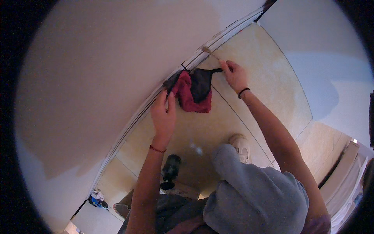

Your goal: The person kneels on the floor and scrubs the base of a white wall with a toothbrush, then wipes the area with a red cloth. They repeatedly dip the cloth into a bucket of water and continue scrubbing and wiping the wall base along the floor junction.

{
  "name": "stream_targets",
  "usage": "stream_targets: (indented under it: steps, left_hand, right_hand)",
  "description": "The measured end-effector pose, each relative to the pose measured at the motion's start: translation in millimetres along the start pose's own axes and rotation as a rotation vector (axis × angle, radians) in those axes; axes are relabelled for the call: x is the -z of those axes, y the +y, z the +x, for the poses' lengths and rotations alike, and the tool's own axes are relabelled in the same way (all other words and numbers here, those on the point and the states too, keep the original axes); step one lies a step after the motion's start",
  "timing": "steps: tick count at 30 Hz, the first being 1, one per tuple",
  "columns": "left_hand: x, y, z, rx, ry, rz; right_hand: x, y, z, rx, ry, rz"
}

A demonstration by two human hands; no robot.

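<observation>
A red and dark grey cloth hangs or lies bunched beside the white baseboard, low over the tiles. My left hand pinches its left edge between thumb and fingers, close to the wall. In my right hand is a thin brush, its tan head against the baseboard. The narrow dark tip of the cloth reaches to just beside my right fingers; whether they touch it I cannot tell.
Pale floor tiles meet the wall. A dark bottle stands near my left forearm. My white shoe and grey-clothed leg are below. Small crumpled items lie by the wall at lower left.
</observation>
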State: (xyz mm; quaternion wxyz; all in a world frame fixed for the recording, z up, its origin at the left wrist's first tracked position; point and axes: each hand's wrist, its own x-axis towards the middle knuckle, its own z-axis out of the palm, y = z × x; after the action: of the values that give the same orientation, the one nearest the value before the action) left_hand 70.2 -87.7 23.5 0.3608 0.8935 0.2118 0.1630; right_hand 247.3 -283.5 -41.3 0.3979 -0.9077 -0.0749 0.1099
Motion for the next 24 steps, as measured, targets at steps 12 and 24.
stream_targets:
  steps: [12,24]
  left_hand:
    - [9,5,10,0.097,-0.019,-0.037]
    - [10,7,16,0.131,-0.002,-0.107]
  right_hand:
    - [31,-43,-8,0.237,0.003,-0.447]
    - [67,-85,69,0.219,-0.395,-0.638]
